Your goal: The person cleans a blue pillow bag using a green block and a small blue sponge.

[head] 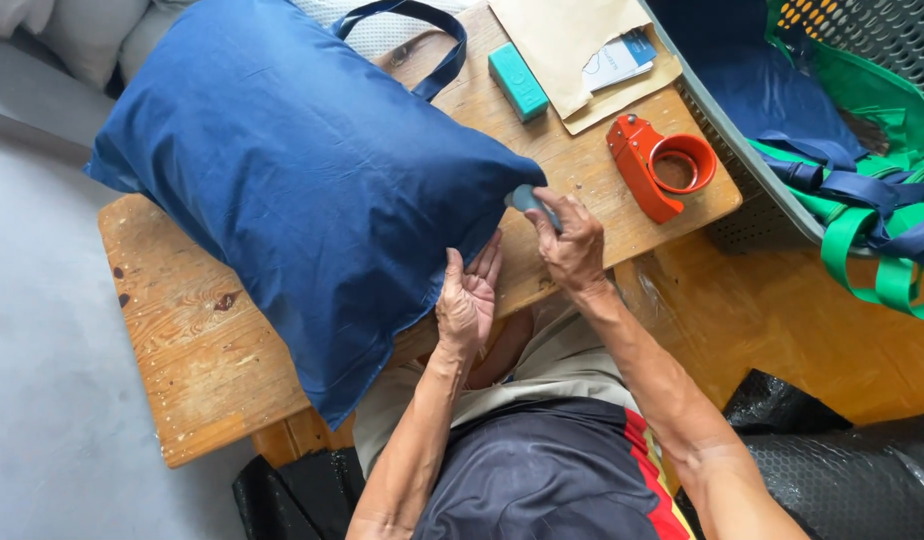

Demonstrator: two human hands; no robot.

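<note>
Bag (pixel 302 190), dark blue, spread across wooden table (pixel 182 340), left hand (pixel 467 300) flat and unclenched against its near edge, right hand (pixel 572 240) clenched round small grey tool (pixel 527 198) at bag's corner, teal block (pixel 518 82) (beside an envelope (pixel 562 40)) beyond bag, red tape dispenser (pixel 660 160) right of bag

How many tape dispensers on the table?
1: the red tape dispenser lies near the wooden table's right edge, beside the basket. The blue bag may hide others.
</note>
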